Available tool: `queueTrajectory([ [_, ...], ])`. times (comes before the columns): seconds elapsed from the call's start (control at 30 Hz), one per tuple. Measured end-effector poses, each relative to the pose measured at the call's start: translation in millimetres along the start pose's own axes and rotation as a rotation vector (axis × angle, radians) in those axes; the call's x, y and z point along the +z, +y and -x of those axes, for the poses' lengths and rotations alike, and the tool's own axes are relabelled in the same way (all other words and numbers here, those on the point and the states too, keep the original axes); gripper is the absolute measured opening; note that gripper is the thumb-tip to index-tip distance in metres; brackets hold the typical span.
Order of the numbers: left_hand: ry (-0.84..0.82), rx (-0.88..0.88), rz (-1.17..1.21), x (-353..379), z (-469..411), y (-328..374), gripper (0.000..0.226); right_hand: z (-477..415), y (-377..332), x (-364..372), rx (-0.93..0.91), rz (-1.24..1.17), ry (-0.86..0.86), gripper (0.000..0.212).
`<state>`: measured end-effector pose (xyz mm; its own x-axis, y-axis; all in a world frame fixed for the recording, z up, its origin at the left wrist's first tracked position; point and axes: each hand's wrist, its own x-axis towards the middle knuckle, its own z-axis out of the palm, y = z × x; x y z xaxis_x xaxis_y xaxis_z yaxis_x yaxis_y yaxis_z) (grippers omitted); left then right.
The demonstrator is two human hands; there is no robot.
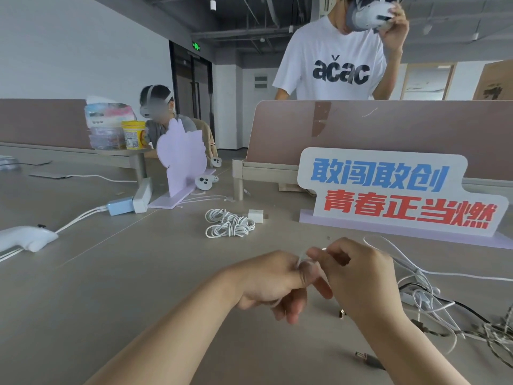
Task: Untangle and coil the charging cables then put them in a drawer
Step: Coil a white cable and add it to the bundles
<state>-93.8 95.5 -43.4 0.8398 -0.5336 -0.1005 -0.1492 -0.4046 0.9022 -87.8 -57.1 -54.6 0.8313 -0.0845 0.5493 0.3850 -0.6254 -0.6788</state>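
Note:
My left hand (273, 282) and my right hand (358, 273) meet above the table's middle. Both pinch a thin white cable (301, 258) between their fingertips. That cable runs right from my right hand toward a tangled heap of white and dark cables (433, 304) on the table at the right. Two coiled white cables (229, 226) lie side by side farther back, next to a small white charger plug (256, 215). A loose connector end (342, 314) lies below my right hand. No drawer is in view.
A white sign with blue and red characters (394, 190) stands behind my hands. A pale purple cut-out stand (181, 159), a power strip with a blue adapter (130, 204) and white controllers (205, 182) sit at the back left. Two people wearing headsets are beyond the desk dividers.

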Motion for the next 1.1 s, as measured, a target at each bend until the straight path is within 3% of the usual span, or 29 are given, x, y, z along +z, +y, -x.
queueTrajectory([
  [0.13,0.255,0.031,0.139,-8,-6,-2,0.048,-2,4,1,-0.068,-0.035,0.022,0.032],
  [0.3,0.596,0.130,0.563,-8,-15,-1,0.046,-3,6,3,-0.058,0.001,-0.186,0.035],
  [0.43,0.751,0.175,1.090,-23,-15,8,0.048,-4,7,3,0.010,0.144,-0.291,0.046],
  [0.5,0.767,0.134,1.167,-25,-15,7,0.048,-4,5,3,0.011,0.168,-0.285,0.042],
  [0.6,0.755,0.033,1.148,-23,-19,3,0.048,-2,0,6,-0.038,0.240,-0.255,0.039],
  [0.77,0.807,-0.049,0.986,-30,-22,-1,0.039,-3,8,11,-0.182,0.160,-0.231,0.018],
  [0.83,0.868,-0.103,0.754,-29,-20,-3,0.036,-2,12,12,-0.236,0.128,-0.213,0.012],
  [0.9,0.884,-0.157,0.353,-24,-18,-7,0.032,-3,13,12,-0.276,0.133,-0.204,0.011],
  [1.0,0.705,-0.103,-0.002,-9,-19,-10,0.038,-4,12,11,-0.331,0.112,-0.118,0.013],
  [1.1,0.453,-0.120,-0.005,0,-18,-6,0.065,-1,8,7,-0.320,0.094,-0.076,0.015],
])
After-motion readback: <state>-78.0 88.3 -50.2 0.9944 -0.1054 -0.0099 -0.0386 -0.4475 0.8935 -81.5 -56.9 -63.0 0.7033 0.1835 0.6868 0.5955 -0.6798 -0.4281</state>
